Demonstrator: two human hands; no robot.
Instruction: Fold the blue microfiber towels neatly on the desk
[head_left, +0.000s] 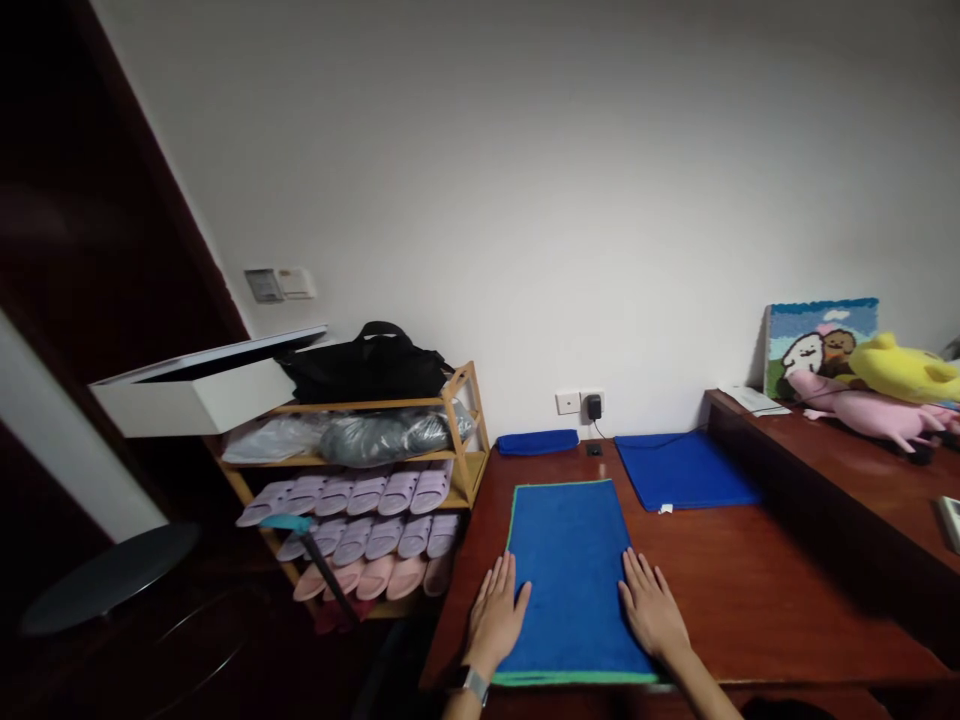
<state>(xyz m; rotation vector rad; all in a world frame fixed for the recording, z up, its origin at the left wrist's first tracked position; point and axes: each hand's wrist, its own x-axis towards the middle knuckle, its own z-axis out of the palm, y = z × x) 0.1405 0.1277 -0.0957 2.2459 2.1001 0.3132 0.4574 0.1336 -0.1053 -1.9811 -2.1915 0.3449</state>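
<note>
A blue cloth (570,580) with green edging lies flat as a long rectangle on the reddish-brown desk (750,590), reaching its front edge. My left hand (496,610) rests flat on the cloth's left edge, fingers pointing forward and thumb spread. On the opposite edge lies my right hand (651,603), also flat with its fingers stretched out. Neither hand grips anything. Further back, a darker blue cloth (686,470) with a small white tag lies folded at the right, and a narrow rolled or folded blue cloth (538,442) sits near the wall.
Left of the desk stands a wooden rack (469,440) with slippers, plastic-wrapped items and a black bag (367,368). A black charger (594,406) is plugged into the wall. Plush toys (862,405) lie on the raised surface at right. A round stool (112,578) stands far left.
</note>
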